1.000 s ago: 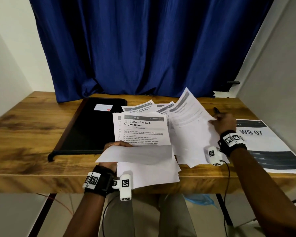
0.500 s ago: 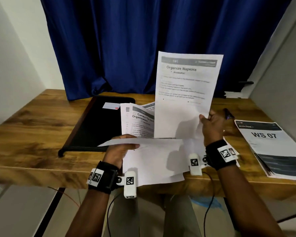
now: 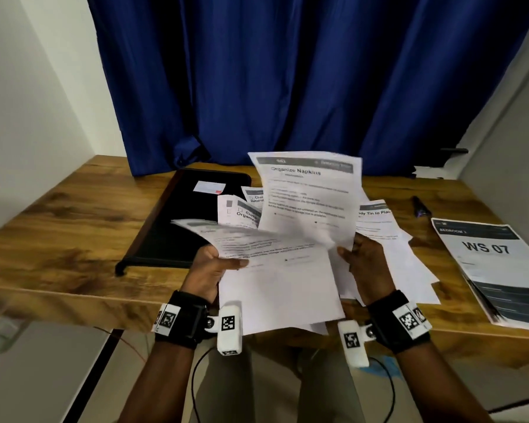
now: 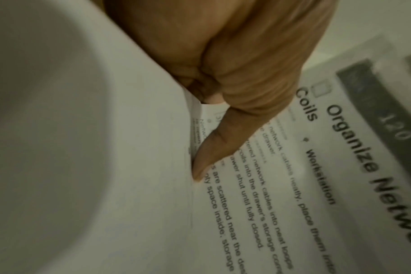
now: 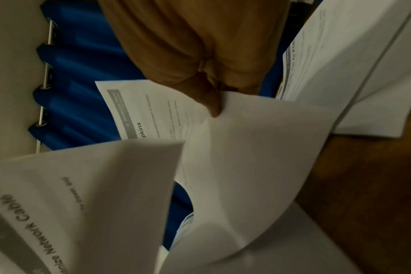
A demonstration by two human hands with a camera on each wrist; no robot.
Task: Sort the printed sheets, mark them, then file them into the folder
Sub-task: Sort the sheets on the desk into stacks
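My right hand point(image 3: 356, 254) pinches the lower edge of the "Organize Napkins" sheet point(image 3: 309, 199), holding it upright above the table; the right wrist view shows the same sheet point(image 5: 235, 148) under my thumb. My left hand point(image 3: 217, 261) grips a small stack whose top page is the "Organize Network Cable" sheet point(image 3: 272, 270), thumb on top point(image 4: 214, 146). More printed sheets point(image 3: 388, 239) lie scattered on the table beneath. A black folder point(image 3: 177, 221) with a small white label lies shut at the left. A dark pen point(image 3: 421, 207) lies at the right.
A "WS 07" booklet point(image 3: 495, 270) lies near the right edge of the wooden table point(image 3: 58, 233). A blue curtain point(image 3: 287, 80) hangs behind, with white walls on both sides. My knees and trailing cables are below the front edge.
My right hand lifted the Napkins sheet off the pile and stood it up, then lowered it toward the left hand's stack. The left hand's stack rose and tilted.
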